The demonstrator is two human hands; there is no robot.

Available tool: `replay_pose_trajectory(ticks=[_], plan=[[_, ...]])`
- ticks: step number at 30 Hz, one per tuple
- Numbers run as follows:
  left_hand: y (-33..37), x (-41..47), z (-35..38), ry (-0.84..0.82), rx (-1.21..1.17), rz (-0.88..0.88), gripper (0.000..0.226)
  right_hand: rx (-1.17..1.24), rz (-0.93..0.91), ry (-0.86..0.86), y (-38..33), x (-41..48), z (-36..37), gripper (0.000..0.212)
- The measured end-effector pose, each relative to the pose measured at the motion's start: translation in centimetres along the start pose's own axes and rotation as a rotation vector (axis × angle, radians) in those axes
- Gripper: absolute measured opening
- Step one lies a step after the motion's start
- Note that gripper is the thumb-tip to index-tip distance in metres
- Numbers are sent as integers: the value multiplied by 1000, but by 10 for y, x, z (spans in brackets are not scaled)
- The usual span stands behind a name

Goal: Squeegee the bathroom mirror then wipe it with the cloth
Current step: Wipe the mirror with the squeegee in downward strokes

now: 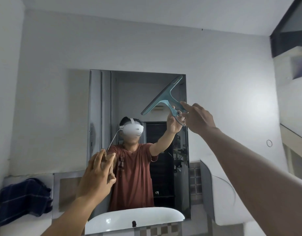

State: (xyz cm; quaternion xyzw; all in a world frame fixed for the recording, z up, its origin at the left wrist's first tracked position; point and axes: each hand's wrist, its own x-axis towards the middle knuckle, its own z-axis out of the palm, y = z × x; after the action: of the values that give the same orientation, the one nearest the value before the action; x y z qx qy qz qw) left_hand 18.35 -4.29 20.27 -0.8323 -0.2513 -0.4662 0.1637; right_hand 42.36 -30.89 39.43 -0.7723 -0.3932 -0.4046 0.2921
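**Squeegee high on the mirror**

A dark cloth [22, 200] lies bunched on the ledge at far left. The left hand [97, 178] rests against the mirror [129, 92], fingers spread — the right hand [197, 119] pinches the teal squeegee [165, 97] handle, blade tilted at the glass's upper right.

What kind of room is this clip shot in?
Most likely a small home bathroom: a wall mirror hangs above a white sink, with a dark cloth lying on the ledge beside it.
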Motion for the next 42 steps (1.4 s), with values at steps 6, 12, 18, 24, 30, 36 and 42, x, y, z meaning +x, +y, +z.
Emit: replay_pose_trajectory(ticks=[6, 12, 18, 24, 30, 36, 42], plan=[[2, -2, -5, 8, 4, 17, 101, 68, 87, 1, -8, -15, 16, 48], [1, -2, -5, -4, 7, 31, 95, 128, 158, 27, -17, -32, 39, 47], [1, -1, -6, -19, -3, 32, 92, 213, 218, 62, -33, -52, 57, 42], [1, -1, -8, -17, 1, 35, 92, 199, 213, 24, -47, -65, 68, 56], [0, -1, -8, -19, 3, 31, 92, 208, 161, 5, -46, -65, 65, 62], [-3, -3, -10, -19, 21, 63, 96, 337, 155, -10, -46, -67, 67, 58], [-2, -24, -12, 24, 36, 92, 100, 546, 252, -27, -66, -92, 80, 67]])
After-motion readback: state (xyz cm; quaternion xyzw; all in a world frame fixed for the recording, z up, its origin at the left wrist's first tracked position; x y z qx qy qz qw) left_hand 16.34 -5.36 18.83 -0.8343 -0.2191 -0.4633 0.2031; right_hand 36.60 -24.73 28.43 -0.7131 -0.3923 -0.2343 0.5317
